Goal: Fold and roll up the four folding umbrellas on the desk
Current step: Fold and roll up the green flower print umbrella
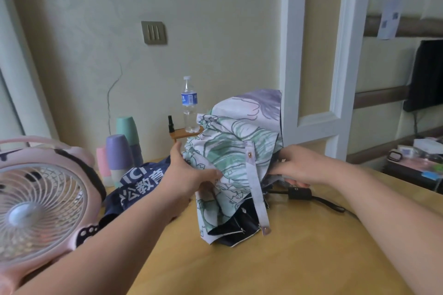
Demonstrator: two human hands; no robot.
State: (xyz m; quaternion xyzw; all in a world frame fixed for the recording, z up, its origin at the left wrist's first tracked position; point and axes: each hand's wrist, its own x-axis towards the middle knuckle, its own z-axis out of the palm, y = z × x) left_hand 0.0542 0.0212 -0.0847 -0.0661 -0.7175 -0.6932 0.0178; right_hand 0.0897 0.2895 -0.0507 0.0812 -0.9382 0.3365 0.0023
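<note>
A collapsed folding umbrella (236, 148) with a white, green and lilac printed canopy and dark lining stands bunched on the wooden desk (299, 258). Its lilac closing strap (257, 189) with snap buttons hangs down the front. My left hand (189, 172) grips the canopy's left folds. My right hand (302, 166) reaches into the folds on the right, fingers curled round the cloth and ribs. The black handle (299, 193) with its wrist cord lies on the desk below my right hand. A navy umbrella (136, 189) with white lettering lies crumpled to the left, under my left forearm.
A pink desk fan (40, 203) stands at the left edge. Pastel cups (119, 153) are stacked behind the navy umbrella. A water bottle (189, 105) and a small black bottle (170, 124) sit on a small wooden stand by the wall. A white door frame (311, 79) rises behind.
</note>
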